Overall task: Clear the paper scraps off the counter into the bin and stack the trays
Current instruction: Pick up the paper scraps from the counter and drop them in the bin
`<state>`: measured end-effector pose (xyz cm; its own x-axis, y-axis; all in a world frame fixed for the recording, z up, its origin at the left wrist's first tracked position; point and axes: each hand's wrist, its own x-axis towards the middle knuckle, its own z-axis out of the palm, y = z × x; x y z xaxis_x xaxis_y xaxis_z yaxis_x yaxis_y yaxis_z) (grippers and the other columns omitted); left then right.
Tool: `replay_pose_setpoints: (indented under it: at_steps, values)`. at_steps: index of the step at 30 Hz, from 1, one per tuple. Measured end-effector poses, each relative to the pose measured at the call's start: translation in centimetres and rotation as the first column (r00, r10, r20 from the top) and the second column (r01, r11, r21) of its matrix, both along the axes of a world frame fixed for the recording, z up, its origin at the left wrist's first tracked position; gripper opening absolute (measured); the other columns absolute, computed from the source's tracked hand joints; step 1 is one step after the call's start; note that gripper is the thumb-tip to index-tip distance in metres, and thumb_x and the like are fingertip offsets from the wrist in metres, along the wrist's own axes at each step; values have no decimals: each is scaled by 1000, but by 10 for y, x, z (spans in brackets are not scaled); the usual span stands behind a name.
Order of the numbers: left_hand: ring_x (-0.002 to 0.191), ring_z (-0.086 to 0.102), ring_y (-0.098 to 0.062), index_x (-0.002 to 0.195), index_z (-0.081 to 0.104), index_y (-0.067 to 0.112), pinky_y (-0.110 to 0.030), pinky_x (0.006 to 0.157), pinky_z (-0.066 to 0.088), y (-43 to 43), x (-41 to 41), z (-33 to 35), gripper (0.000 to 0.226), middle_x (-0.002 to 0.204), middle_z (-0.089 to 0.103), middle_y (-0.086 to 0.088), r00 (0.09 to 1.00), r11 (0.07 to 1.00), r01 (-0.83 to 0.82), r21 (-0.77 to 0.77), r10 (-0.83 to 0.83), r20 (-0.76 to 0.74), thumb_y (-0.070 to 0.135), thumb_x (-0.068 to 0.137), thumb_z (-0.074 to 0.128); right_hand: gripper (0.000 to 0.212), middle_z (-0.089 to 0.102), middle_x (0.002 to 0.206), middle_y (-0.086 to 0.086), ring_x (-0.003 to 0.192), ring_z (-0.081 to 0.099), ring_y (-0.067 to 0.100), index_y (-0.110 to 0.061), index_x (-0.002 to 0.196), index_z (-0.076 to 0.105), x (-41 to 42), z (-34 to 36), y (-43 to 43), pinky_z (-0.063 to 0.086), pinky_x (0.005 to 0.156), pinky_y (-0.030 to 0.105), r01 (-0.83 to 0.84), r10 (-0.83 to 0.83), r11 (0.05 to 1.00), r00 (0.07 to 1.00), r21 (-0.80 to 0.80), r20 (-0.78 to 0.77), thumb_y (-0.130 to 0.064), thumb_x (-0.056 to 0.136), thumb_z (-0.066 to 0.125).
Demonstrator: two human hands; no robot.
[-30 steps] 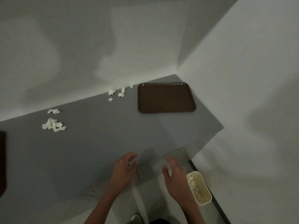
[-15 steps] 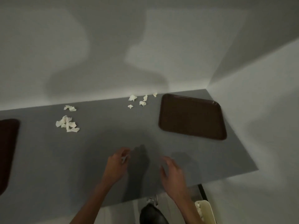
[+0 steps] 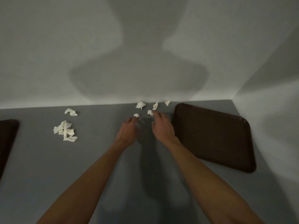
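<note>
Several white paper scraps lie on the grey counter (image 3: 97, 159). One cluster (image 3: 140, 105) sits against the back wall, with two small scraps (image 3: 136, 115) (image 3: 150, 112) just in front of it. My left hand (image 3: 127, 131) reaches toward the nearer small scrap with fingers loosely curled and nothing in them. My right hand (image 3: 162, 126) stretches out with its fingertips at the other small scrap. A bigger pile of scraps (image 3: 65, 130) and a lone piece (image 3: 70, 112) lie to the left. A dark brown tray (image 3: 213, 136) rests at the right. The bin is out of view.
The edge of a second dark tray (image 3: 7, 139) shows at the far left. White walls close the counter at the back and on the right, meeting in a corner beyond the right tray.
Both hands have moved from the counter's front edge forward to the small scraps by the back wall. The view has swung up and the bin has dropped out of sight.
</note>
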<state>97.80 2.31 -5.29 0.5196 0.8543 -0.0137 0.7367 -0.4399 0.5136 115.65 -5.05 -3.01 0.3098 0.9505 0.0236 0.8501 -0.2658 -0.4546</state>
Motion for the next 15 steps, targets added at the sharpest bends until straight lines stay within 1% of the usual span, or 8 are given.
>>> replay_pose_setpoints:
  at_steps: [2, 4, 6, 8, 9, 11, 13, 15]
  values:
    - [122, 54, -38, 138, 52, 19, -48, 99, 51, 16, 12, -6, 63, 137, 54, -9, 996, 998, 61, 30, -59, -60, -2, 79, 61, 46, 52, 142, 8, 124, 55, 34, -20, 142, 47, 5, -5, 25, 47, 103, 46, -62, 64, 998, 997, -31, 49, -14, 98, 59]
    - [131, 44, -35, 137, 50, 19, -49, 101, 50, 24, 22, -8, 63, 143, 46, -7, 988, 991, 115, 70, -107, -115, -4, 79, 62, 47, 48, 145, 7, 124, 55, 34, -21, 139, 47, 7, -12, 42, 49, 100, 46, -93, 96, 993, 995, -70, 41, -11, 95, 59]
    - [136, 35, -35, 138, 48, 15, -49, 103, 48, 31, 28, -11, 66, 149, 38, -8, 980, 982, 162, 98, -147, -137, -5, 77, 64, 50, 46, 146, 6, 124, 54, 33, -21, 140, 46, 9, -21, 52, 51, 99, 47, -108, 111, 990, 993, -92, 26, -8, 94, 60]
    - [141, 32, -38, 143, 45, 10, -48, 110, 42, 39, 30, -21, 73, 153, 35, -12, 972, 979, 187, 87, -171, -162, -5, 76, 67, 49, 49, 143, 8, 124, 55, 33, -15, 141, 48, 10, -30, 57, 50, 101, 45, -133, 139, 985, 989, -113, 45, -4, 95, 61]
    - [141, 34, -39, 145, 45, 9, -46, 114, 40, 41, 30, -25, 74, 154, 37, -14, 970, 980, 186, 66, -173, -171, -5, 76, 68, 47, 51, 141, 10, 124, 55, 33, -12, 140, 50, 10, -33, 58, 49, 101, 44, -144, 153, 982, 986, -124, 66, -2, 95, 61]
    - [139, 41, -39, 146, 47, 6, -40, 116, 37, 39, 29, -29, 69, 153, 42, -15, 970, 985, 167, 32, -159, -182, -5, 81, 66, 43, 56, 136, 15, 123, 57, 33, -8, 138, 54, 11, -40, 55, 48, 102, 41, -147, 160, 980, 983, -131, 90, 0, 96, 60]
    - [137, 45, -36, 146, 49, 7, -39, 114, 40, 30, 27, -29, 63, 153, 45, -12, 973, 988, 147, 42, -136, -188, -6, 85, 61, 35, 61, 130, 17, 121, 57, 33, -6, 134, 59, 11, -47, 47, 48, 101, 40, -138, 149, 984, 984, -115, 94, -2, 100, 54]
    - [132, 50, -35, 140, 57, 7, -40, 110, 44, 22, 25, -27, 55, 148, 52, -12, 973, 986, 148, 74, -132, -189, -8, 87, 59, 32, 63, 126, 18, 119, 57, 33, -5, 130, 62, 9, -51, 37, 49, 101, 40, -131, 139, 987, 986, -91, 93, -2, 100, 55]
